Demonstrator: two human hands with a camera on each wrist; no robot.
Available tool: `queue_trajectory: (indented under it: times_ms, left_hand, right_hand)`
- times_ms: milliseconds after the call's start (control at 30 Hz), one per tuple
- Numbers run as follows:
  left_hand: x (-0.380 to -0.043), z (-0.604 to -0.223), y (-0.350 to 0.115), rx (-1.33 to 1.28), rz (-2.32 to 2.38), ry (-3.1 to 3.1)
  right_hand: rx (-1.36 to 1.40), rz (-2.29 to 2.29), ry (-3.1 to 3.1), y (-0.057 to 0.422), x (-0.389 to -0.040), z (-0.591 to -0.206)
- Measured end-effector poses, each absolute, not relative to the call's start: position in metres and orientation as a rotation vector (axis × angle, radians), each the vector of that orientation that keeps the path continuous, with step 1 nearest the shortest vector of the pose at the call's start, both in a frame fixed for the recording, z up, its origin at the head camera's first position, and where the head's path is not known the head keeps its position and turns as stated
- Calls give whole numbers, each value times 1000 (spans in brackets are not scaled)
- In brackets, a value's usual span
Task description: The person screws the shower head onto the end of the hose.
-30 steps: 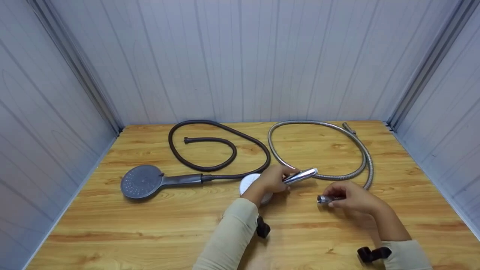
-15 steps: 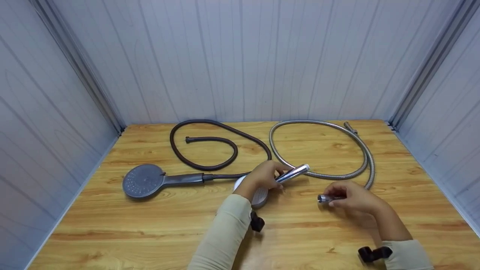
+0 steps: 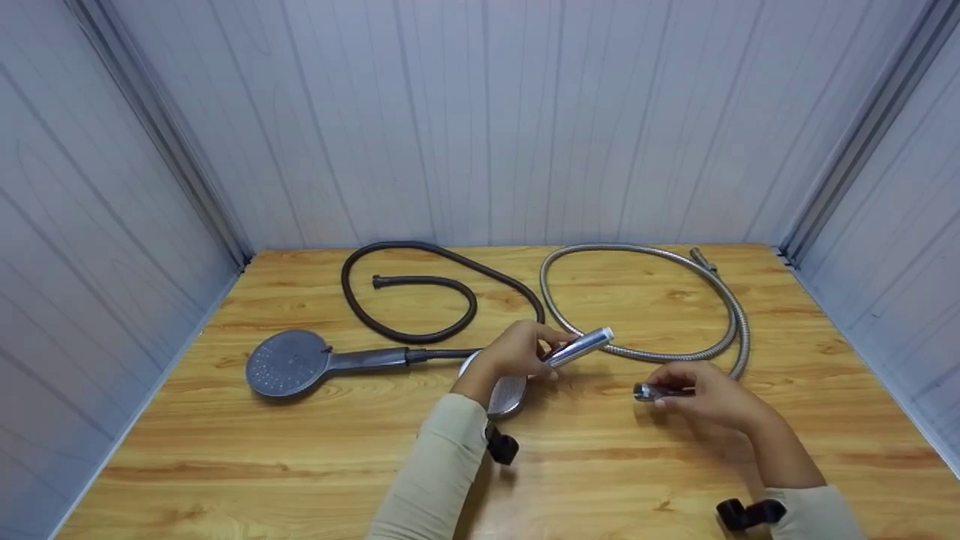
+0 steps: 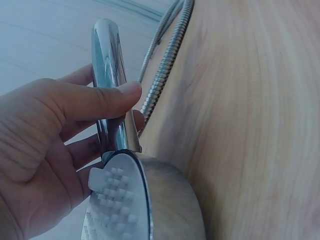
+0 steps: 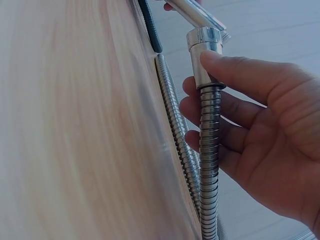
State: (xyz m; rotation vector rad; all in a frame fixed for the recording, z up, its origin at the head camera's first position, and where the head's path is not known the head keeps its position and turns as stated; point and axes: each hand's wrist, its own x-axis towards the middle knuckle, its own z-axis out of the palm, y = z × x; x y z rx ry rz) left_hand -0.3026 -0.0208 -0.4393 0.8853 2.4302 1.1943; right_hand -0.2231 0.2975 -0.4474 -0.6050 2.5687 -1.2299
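My left hand [image 3: 517, 351] grips the chrome handle of a shower head [image 4: 117, 200], thumb across the front and fingers behind. The handle's threaded white end points up and right in the head view; my wrist partly hides the round spray face. My right hand [image 3: 709, 397] pinches the chrome end nut of a silver metal shower hose [image 5: 210, 145], its open end facing left toward the handle. A gap separates the nut from the handle end. The rest of the silver hose loops over the table behind my right hand.
A dark grey shower head [image 3: 289, 364] lies at the left, joined to a dark hose [image 3: 442, 334] coiled at the back middle. The wooden table [image 3: 300, 465] is bounded by pale panel walls [image 3: 480, 120] behind and at both sides.
My left hand has drawn the chrome shower head slightly left, widening the gap to the hose end. The right hand stays almost in place, the nut tipped slightly.
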Motion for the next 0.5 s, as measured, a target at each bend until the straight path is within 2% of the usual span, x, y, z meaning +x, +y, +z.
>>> queue_trajectory:
  times_ms: [500]
  left_hand:
    - [-295, -431, -32, 978, 1176, 2463]
  right_hand:
    - [-681, -1213, 2605, 288, -227, -442]
